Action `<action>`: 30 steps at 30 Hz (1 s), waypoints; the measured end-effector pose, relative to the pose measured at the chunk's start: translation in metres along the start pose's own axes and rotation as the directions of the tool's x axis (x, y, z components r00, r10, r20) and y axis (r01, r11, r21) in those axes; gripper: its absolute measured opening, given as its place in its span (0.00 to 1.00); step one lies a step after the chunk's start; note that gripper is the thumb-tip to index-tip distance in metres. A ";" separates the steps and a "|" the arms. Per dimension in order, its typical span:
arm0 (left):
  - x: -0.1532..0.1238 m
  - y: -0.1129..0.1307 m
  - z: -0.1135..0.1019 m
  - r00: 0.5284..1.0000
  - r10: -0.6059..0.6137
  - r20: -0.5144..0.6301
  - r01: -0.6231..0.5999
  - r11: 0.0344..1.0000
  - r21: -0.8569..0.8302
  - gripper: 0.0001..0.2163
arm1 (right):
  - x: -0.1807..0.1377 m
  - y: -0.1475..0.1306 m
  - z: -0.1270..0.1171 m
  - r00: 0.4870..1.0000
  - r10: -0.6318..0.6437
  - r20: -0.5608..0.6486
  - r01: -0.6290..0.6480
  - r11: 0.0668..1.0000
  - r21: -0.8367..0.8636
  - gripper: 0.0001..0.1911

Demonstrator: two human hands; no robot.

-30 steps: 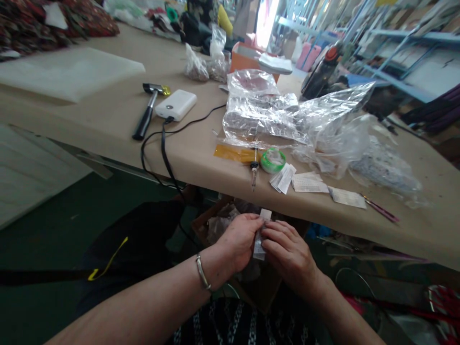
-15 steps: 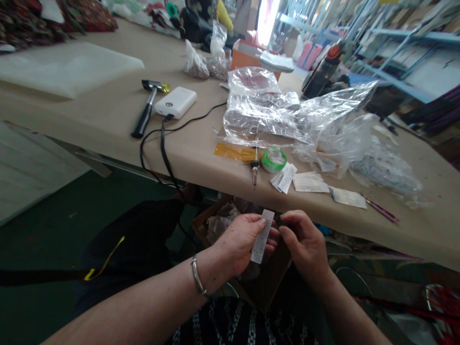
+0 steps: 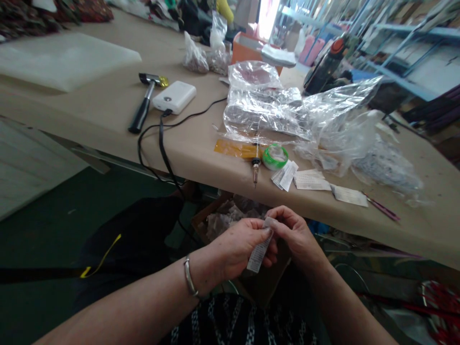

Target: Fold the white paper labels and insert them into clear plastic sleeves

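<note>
A narrow white printed label (image 3: 259, 253) is pinched between the thumb and fingers of my left hand (image 3: 240, 244), which wears a silver bangle at the wrist. My right hand (image 3: 295, 232) grips the label's upper end between thumb and forefinger. Both hands meet in front of the table edge, above a cardboard box (image 3: 275, 278) holding crumpled scraps (image 3: 224, 219). On the table nearby lie a fanned stack of labels (image 3: 285, 175), more printed labels (image 3: 312, 180), a soldering-iron-like tool (image 3: 256, 167) with a bare metal tip and a green-rimmed round container (image 3: 275, 156).
Purple tweezers (image 3: 383, 209) lie at the right front edge. Clear plastic bags (image 3: 266, 108) cover the table's middle. Further left are a hammer (image 3: 145, 103), a white power bank (image 3: 175, 97) with a black cable (image 3: 163, 148), and a white slab (image 3: 68, 60). A dark bottle (image 3: 325, 64) stands behind.
My right hand has moved left and taken hold of the label's upper end. The label's lower end has swung slightly left and down. My left hand still holds it.
</note>
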State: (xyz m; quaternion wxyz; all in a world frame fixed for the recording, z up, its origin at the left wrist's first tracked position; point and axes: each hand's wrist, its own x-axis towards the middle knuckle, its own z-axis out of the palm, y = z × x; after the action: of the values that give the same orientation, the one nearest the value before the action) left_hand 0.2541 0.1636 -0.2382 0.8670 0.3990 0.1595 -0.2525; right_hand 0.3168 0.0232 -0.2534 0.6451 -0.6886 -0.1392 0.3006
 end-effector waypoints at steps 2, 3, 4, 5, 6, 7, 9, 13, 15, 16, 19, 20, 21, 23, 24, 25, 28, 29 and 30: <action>-0.002 0.001 -0.002 0.997 -0.019 0.070 0.019 1.000 -0.007 0.09 | 0.000 0.000 -0.002 0.988 0.023 0.151 -0.034 0.997 0.072 0.18; -0.003 0.002 -0.003 0.994 -0.024 0.110 0.025 1.000 -0.014 0.09 | 0.001 0.000 -0.004 0.969 0.032 0.244 -0.059 0.993 0.103 0.22; -0.004 0.002 -0.004 0.989 -0.026 0.143 0.030 0.999 -0.020 0.10 | 0.002 0.001 -0.004 0.944 0.032 0.328 -0.080 0.988 0.135 0.25; -0.005 0.002 -0.004 0.986 -0.030 0.165 0.034 0.999 -0.022 0.10 | 0.003 0.002 -0.005 0.919 0.020 0.394 -0.094 0.981 0.169 0.25; -0.006 0.002 -0.004 0.984 -0.036 0.173 0.039 0.999 -0.017 0.10 | 0.004 0.004 -0.005 0.901 -0.002 0.435 -0.097 0.973 0.207 0.24; -0.007 0.001 -0.004 0.984 -0.046 0.172 0.047 0.999 -0.005 0.10 | 0.005 0.006 -0.005 0.893 -0.031 0.450 -0.091 0.965 0.246 0.22; -0.007 0.000 -0.004 0.985 -0.071 0.158 0.068 0.997 0.028 0.12 | 0.007 0.010 -0.004 0.896 -0.078 0.437 -0.066 0.950 0.306 0.19; -0.006 -0.003 -0.004 0.987 -0.077 0.140 0.072 0.997 0.038 0.12 | 0.009 0.013 -0.002 0.897 -0.068 0.437 -0.092 0.938 0.335 0.15; -0.005 -0.004 -0.005 0.989 -0.077 0.123 0.073 0.997 0.041 0.11 | 0.008 0.012 -0.002 0.895 -0.062 0.442 -0.089 0.946 0.313 0.14; -0.005 -0.004 -0.006 0.990 -0.078 0.116 0.073 0.996 0.040 0.11 | 0.007 0.011 -0.002 0.897 -0.056 0.438 -0.076 0.957 0.279 0.15; -0.005 -0.001 -0.007 0.995 -0.062 0.073 0.061 0.998 0.006 0.10 | 0.003 0.005 0.001 0.944 -0.064 0.324 0.047 0.997 0.060 0.21; -0.006 0.001 -0.008 0.997 -0.054 0.053 0.054 0.998 -0.011 0.09 | 0.002 0.003 0.002 0.963 -0.108 0.249 0.126 0.990 -0.057 0.22; -0.007 0.002 -0.008 0.998 -0.047 0.033 0.048 0.998 -0.027 0.08 | 0.000 0.001 0.003 0.967 -0.183 0.175 0.215 0.958 -0.188 0.21; -0.007 0.004 -0.009 0.999 -0.032 0.013 0.033 0.998 -0.047 0.08 | -0.002 -0.002 0.005 0.928 -0.363 0.083 0.360 0.820 -0.445 0.20; -0.007 0.004 -0.010 1.000 -0.025 0.009 0.026 0.998 -0.050 0.07 | -0.003 -0.002 0.007 0.900 -0.429 0.077 0.399 0.738 -0.545 0.19; -0.007 0.004 -0.010 1.000 -0.018 0.004 0.018 0.999 -0.051 0.07 | -0.004 -0.003 0.007 0.878 -0.471 0.085 0.418 0.668 -0.615 0.18; -0.004 0.002 -0.012 1.000 0.000 -0.007 0.000 0.999 -0.052 0.07 | -0.005 -0.001 0.009 0.857 -0.503 0.108 0.425 0.574 -0.701 0.16; -0.003 0.002 -0.013 1.000 0.003 -0.008 -0.004 0.998 -0.057 0.07 | -0.005 0.000 0.010 0.855 -0.508 0.107 0.424 0.566 -0.707 0.16; -0.003 0.001 -0.014 1.000 0.007 -0.006 -0.007 0.998 -0.064 0.07 | -0.006 0.000 0.010 0.853 -0.512 0.101 0.423 0.565 -0.708 0.17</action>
State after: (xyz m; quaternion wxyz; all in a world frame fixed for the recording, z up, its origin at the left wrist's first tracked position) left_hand 0.2515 0.1757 -0.2447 0.8796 0.3725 0.1687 -0.2430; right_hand 0.3062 0.0284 -0.2524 0.3931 -0.8358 -0.3833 0.0012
